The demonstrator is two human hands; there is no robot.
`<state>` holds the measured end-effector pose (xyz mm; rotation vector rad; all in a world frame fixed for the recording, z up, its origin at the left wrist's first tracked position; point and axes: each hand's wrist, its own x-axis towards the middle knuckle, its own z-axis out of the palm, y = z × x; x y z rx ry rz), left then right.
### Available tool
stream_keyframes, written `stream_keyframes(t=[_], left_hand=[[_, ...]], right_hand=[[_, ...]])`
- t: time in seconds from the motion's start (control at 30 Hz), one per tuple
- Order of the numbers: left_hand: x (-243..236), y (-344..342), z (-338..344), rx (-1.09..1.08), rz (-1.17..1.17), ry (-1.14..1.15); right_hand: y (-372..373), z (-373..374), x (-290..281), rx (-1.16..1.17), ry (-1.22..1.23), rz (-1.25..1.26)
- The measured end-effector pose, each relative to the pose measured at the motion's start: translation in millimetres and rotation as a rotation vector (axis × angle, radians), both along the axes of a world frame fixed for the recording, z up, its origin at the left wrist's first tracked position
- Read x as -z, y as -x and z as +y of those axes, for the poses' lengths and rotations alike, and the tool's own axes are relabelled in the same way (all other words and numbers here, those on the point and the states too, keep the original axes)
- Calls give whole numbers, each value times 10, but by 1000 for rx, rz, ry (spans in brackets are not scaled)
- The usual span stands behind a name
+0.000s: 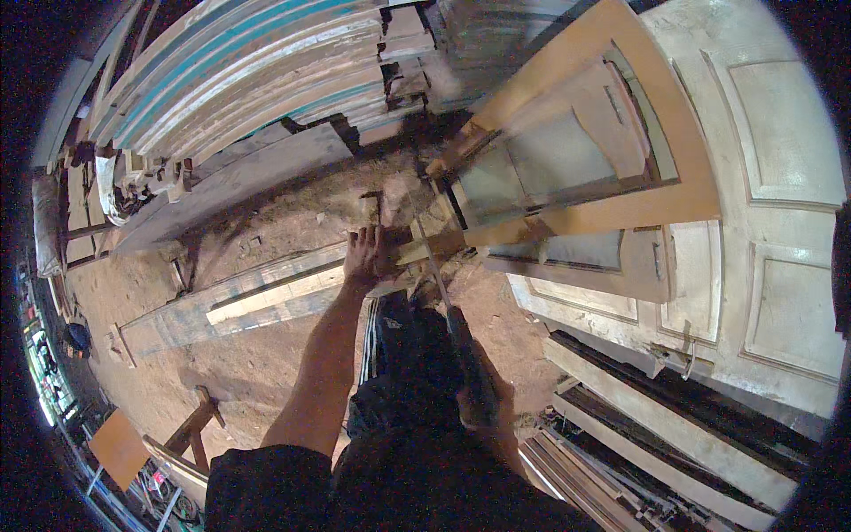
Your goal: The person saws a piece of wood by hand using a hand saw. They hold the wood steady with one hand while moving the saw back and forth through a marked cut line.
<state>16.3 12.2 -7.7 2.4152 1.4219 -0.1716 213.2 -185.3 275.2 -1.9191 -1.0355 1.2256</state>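
My left hand [362, 255] lies spread, fingers forward, on a pale wooden strip [275, 298] resting along a long, worn plank [168, 328]. In my right hand [486, 399], low and right of centre, is what looks like a handsaw [433, 262], seen nearly edge-on. Its thin blade points away from me and crosses the wood just right of my left hand. The dark handle end is partly lost in shadow, and where the blade meets the wood is hard to make out.
Stacked boards [257, 80] fill the far left. A brown door frame with glass panes [691, 191] leans at the right against a white panelled door [784, 168]. Long timbers [674, 417] lie at the lower right. A small wooden stand [197, 426] is at the lower left.
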Motion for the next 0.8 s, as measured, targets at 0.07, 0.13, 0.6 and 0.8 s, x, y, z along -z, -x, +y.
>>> stream_keyframes(t=[0.07, 0.13, 0.6, 0.8], left_hand=[[-12, 84, -29, -21, -9, 18], [93, 178, 16, -29, -32, 3], [-14, -28, 20, -55, -35, -32], [121, 112, -24, -15, -26, -52]], right_hand=[[126, 242, 280, 9, -64, 36], [172, 349, 305, 10, -6, 77], [52, 416, 341, -34, 201, 126], [8, 118, 88, -45, -35, 15]])
